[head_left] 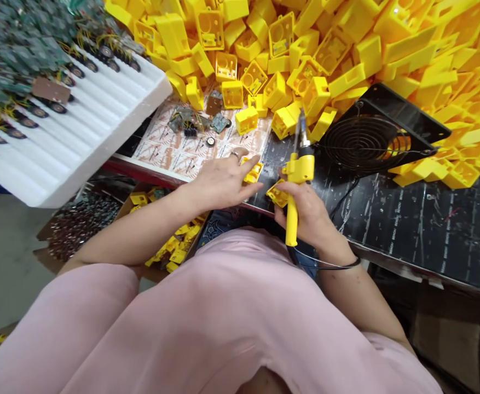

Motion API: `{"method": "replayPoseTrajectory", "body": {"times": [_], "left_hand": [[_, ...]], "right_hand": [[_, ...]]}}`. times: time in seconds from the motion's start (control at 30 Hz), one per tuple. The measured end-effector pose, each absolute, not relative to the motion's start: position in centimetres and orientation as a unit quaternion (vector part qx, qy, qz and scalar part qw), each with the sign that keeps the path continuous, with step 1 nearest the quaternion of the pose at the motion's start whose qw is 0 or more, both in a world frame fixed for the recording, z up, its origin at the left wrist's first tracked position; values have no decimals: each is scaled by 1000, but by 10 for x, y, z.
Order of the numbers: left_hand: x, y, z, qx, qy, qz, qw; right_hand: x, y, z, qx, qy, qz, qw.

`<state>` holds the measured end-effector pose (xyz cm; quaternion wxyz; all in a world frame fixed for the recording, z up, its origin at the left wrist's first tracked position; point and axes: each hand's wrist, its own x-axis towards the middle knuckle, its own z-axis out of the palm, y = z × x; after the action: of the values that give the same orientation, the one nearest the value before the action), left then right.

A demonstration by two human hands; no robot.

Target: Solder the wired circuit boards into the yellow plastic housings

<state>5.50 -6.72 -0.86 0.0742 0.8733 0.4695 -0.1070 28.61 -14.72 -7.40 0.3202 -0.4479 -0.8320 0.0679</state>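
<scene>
My left hand (223,180) rests at the table's front edge, its fingers pressed on a small yellow plastic part (253,171). My right hand (305,213) is wrapped round the yellow handle of a soldering iron (297,175), whose tip points away from me. The same hand also pinches another small yellow part (276,194) beneath the iron. A cable runs from the iron's handle past my right wrist.
A big heap of yellow plastic housings (346,49) fills the back of the table. A black fan (377,137) lies at the right. A white foam tray (79,131) with circuit boards sits at the left. Loose boards (190,120) lie ahead. A box of yellow parts (174,246) stands below.
</scene>
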Motion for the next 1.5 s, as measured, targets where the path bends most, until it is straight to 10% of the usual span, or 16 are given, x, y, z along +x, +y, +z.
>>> {"method": "replayPoseTrajectory", "body": {"times": [0.57,0.83,1.1,1.3,1.5], "left_hand": [[67,-82,-52,907,414,49,54],[-54,12,-19,884,447,94,-99],[-41,77,8,907,418,-36,-16],[-24,86,62,875,465,98,94],[-14,74,29,856,486,10,177]], "right_hand": [[305,-157,-83,-448,-826,44,340],[298,-148,-77,-441,-831,3,338],[268,-131,-84,-447,-830,-49,330],[274,-126,-74,-444,-824,-19,351],[272,-124,-76,-436,-840,8,322]]}}
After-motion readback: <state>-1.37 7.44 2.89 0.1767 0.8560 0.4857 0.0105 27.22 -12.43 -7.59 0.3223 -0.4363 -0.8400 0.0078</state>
